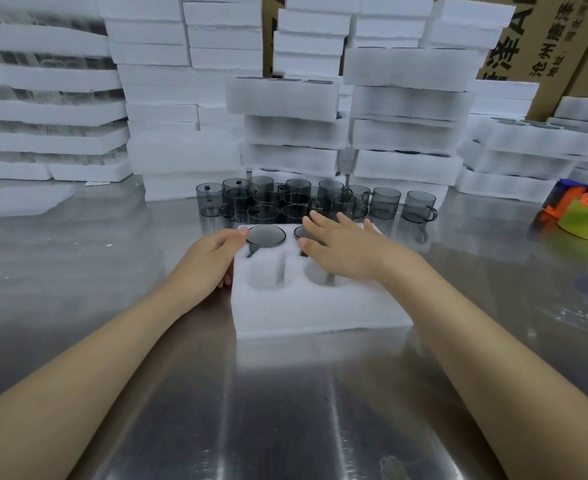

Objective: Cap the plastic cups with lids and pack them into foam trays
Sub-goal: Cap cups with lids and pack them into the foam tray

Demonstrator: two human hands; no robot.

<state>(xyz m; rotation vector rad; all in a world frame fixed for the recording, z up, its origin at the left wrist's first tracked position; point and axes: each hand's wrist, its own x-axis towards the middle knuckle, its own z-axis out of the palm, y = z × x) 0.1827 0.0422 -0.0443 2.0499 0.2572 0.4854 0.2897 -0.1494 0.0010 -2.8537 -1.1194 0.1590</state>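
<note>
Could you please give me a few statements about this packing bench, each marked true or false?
1. The two near slots of the foam tray are empty. True.
2. The right hand grips a loose cup above the table. False: it lies with straight fingers over the far-right capped cup in the tray.
3. The left hand holds the tray's left edge. True.
4. The loose grey cups stand on the near side of the tray. False: they stand behind it, on the far side.
5. The tape dispenser lies on the left of the table. False: it lies on the right.
</note>
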